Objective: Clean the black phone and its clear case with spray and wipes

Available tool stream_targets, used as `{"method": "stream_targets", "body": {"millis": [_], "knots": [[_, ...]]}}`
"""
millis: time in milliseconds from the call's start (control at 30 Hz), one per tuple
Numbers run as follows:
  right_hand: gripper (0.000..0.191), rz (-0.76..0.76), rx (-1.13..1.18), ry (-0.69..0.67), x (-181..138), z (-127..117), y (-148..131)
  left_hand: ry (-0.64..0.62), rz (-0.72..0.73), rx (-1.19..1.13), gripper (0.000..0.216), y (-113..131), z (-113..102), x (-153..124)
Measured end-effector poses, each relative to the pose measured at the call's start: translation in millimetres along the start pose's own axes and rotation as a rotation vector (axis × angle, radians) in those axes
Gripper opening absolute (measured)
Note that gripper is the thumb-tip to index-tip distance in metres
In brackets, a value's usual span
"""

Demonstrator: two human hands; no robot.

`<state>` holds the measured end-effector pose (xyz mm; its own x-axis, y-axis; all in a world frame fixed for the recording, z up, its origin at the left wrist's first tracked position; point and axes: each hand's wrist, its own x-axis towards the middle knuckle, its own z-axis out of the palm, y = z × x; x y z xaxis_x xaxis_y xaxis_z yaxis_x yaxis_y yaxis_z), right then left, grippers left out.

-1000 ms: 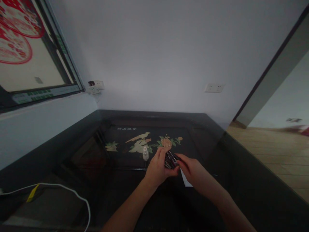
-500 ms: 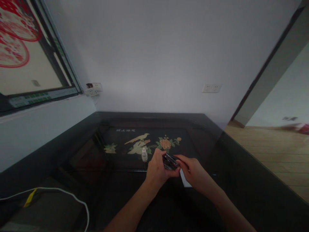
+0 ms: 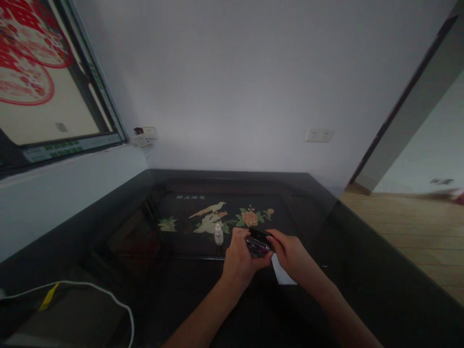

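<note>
Between my hands is a small dark, glossy case-like object (image 3: 258, 243), held above the black table (image 3: 203, 299). My left hand (image 3: 239, 253) grips its left side, with the thumb along the near edge. On its right side, the fingers of my right hand (image 3: 288, 249) pinch the upper edge. Its exact kind is not clear in the dim light. A white sheet or cloth (image 3: 283, 271) lies on the table, partly hidden under my right hand. Just left of my left hand stands a small clear bottle (image 3: 218, 235) with a white cap.
The glossy tabletop carries a bird-and-flower picture (image 3: 250, 218). A white cable (image 3: 97, 286) with a yellow tag (image 3: 49, 296) curves across the near left. Behind the table is a wall with sockets (image 3: 319, 135), and a window (image 3: 54, 96) is at the left.
The dark object has tilted, so more of its glossy top shows. Both hands keep hold of it. The whole view has shifted slightly.
</note>
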<state>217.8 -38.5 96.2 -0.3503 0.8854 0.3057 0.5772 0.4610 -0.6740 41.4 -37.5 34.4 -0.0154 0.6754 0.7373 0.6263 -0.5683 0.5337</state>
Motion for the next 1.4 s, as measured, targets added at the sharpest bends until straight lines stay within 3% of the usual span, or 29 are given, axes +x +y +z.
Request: {"method": "stream_targets", "body": {"millis": [133, 267, 467, 533, 700, 767, 900, 1100, 1267, 1400], "knots": [[0.026, 0.03, -0.004, 0.014, 2.2, -1.1, -0.4, 0.005, 0.101, -0.043, 0.068, 3.7, -1.5, 4.0], [0.027, 0.096, 0.027, 0.075, 0.8, 0.4, 5.7, -0.075, 0.092, -0.1, 0.065, 4.5, -5.3, 4.2], [0.039, 0.237, 0.188, 0.296, 8.6, 0.1, 17.9, -0.173, 0.108, -0.23, 0.052, -5.1, -19.4, 0.5], [0.042, 0.274, 0.314, 0.382, 15.6, -2.4, 22.7, -0.179, 0.003, -0.399, 0.049, -8.5, -22.7, 1.1], [0.041, 0.421, 0.791, 0.458, 30.2, 6.4, 35.3, -0.38, -0.706, -1.058, 0.049, -13.6, -22.4, 11.4], [0.04, 0.474, 1.006, 0.472, 31.8, 17.2, 38.7, -0.411, -0.862, -1.284, 0.045, -15.6, -22.2, 16.7], [0.032, 0.57, 1.233, 0.469, 30.2, 37.2, 41.4, -0.357, -1.037, -1.474, 0.045, -18.9, -24.2, 22.6], [0.03, 0.582, 1.316, 0.4, 27.3, 44.5, 41.2, -0.379, -1.229, -1.3, 0.037, -26.6, -22.7, 20.5], [0.029, 0.613, 1.302, 0.373, 26.3, 44.1, 41.1, -0.477, -1.24, -1.215, 0.029, -38.8, -22.5, 17.5], [0.027, 0.608, 1.316, 0.37, 26.2, 43.9, 40.6, -0.403, -1.181, -1.1, 0.023, -43.5, -16.9, 15.9]]}}
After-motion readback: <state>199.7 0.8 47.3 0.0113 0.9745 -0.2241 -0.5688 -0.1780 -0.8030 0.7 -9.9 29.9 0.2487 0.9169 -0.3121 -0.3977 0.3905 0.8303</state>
